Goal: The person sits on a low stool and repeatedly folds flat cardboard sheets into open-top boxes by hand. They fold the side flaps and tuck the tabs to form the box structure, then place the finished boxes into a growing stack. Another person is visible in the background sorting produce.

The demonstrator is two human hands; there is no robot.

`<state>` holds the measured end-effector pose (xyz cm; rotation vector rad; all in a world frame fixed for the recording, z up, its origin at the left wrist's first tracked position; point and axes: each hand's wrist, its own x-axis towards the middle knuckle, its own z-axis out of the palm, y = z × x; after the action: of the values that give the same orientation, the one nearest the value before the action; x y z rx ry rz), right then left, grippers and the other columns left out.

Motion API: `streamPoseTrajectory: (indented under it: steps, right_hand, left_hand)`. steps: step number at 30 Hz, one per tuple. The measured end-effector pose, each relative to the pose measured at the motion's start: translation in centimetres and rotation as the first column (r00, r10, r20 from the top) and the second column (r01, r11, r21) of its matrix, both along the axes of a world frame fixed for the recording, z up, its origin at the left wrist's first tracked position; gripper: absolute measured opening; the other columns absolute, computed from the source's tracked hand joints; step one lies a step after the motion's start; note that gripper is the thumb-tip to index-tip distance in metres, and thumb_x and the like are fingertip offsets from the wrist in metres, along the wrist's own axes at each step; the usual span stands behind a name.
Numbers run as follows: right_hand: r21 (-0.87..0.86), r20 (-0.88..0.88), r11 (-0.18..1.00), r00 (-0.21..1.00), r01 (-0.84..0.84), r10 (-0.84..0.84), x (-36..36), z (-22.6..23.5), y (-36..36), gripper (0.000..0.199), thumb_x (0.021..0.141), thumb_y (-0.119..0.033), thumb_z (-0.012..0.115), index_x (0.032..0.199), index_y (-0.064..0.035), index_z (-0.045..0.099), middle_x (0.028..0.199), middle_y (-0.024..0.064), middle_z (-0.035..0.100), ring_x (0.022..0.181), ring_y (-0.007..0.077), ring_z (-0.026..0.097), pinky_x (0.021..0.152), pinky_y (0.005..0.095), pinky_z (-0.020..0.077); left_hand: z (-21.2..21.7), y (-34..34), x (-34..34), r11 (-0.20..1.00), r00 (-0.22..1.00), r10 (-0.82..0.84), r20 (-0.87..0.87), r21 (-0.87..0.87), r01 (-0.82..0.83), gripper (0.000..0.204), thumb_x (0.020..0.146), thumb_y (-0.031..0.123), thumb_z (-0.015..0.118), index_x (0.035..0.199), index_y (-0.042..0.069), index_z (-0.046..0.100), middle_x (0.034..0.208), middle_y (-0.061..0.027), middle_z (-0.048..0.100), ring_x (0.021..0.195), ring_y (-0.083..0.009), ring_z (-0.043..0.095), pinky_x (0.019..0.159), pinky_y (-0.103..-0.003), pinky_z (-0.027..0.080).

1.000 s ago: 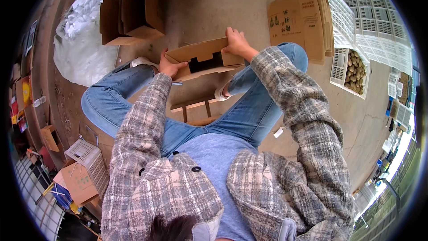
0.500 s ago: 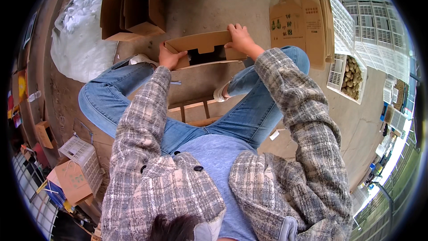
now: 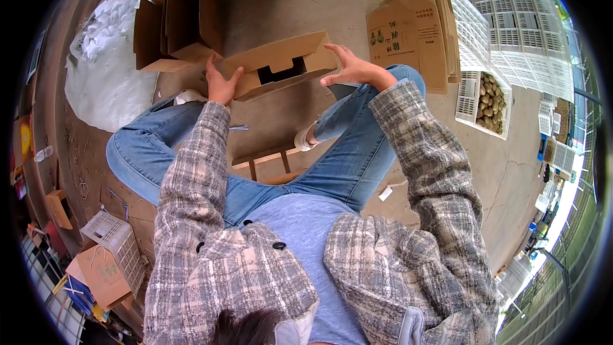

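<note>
A brown cardboard box (image 3: 271,86) stands between my feet, with a dark slot and folded flaps showing on its upper side. My left hand (image 3: 222,84) grips its left end, thumb on the near side and fingers round the outer edge. At the right end, my right hand (image 3: 357,70) is open, its thumb and fingers spread apart beside the box corner. Whether its fingertips touch the cardboard I cannot tell.
Open cardboard boxes (image 3: 191,16) stand at the far left by a white sack (image 3: 105,92). Flattened cartons (image 3: 408,38) lean against white plastic crates (image 3: 472,32) on the right. One crate holds brownish oval produce (image 3: 491,105). A wooden stool frame (image 3: 268,165) sits below me.
The box has turned slightly, its right end now angled farther away. My right hand has loosened from its edge and spread its fingers. The view has shifted a little.
</note>
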<state>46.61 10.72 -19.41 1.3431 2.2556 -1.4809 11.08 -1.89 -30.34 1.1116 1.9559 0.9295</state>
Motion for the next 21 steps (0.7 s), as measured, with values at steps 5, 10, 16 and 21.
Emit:
streamPoseTrajectory:
  steps: [5,10,16,21]
  right_hand:
    - [0.093,-0.045,0.964,0.968,0.25,-0.247,-1.7,-1.1,-1.3,0.136,0.067,-0.074,0.078,0.153,0.0104,0.015,0.147,0.036,0.039,0.141,0.0445,0.037,0.117,0.0459,0.0316]
    - [0.063,0.068,0.908,0.906,0.414,-0.418,-3.7,-2.8,-0.6,0.126,0.065,-0.076,0.078,0.145,0.0101,0.034,0.135,0.0318,0.053,0.137,0.0455,0.042,0.11,0.0548,0.0362]
    - [0.369,0.333,0.908,0.884,0.197,-0.328,-4.6,-3.7,-0.4,0.111,0.064,-0.083,0.071,0.13,0.0048,0.057,0.134,0.0235,0.052,0.13,0.0413,0.048,0.103,0.0642,0.0366]
    - [0.332,0.278,0.929,0.924,0.163,-0.261,-5.0,-5.0,0.5,0.109,0.066,-0.087,0.065,0.124,0.0052,0.063,0.128,0.0239,0.057,0.123,0.0397,0.055,0.099,0.0591,0.0414]
  left_hand:
    - [5.0,-2.0,-1.8,0.847,0.858,-0.507,0.081,-0.14,0.513,0.129,0.061,0.059,0.089,0.156,0.006,0.02,0.161,-0.0274,0.013,0.152,-0.0372,0.014,0.123,-0.044,0.021]
    - [2.3,-2.2,1.2,0.985,0.972,-0.169,0.162,-0.015,0.174,0.128,0.063,0.061,0.088,0.157,0.007,0.019,0.16,-0.0274,0.017,0.15,-0.0373,0.02,0.121,-0.045,0.025]
    - [1.0,0.2,0.7,0.996,0.984,0.068,0.164,0.042,-0.076,0.114,0.071,0.063,0.083,0.153,0.004,0.03,0.148,-0.0245,0.035,0.136,-0.0367,0.042,0.113,-0.043,0.036]
    - [0.3,2.3,-0.4,0.994,0.991,0.108,0.082,0.002,-0.108,0.108,0.071,0.062,0.083,0.149,0.004,0.037,0.141,-0.0248,0.039,0.129,-0.0372,0.045,0.111,-0.044,0.038]
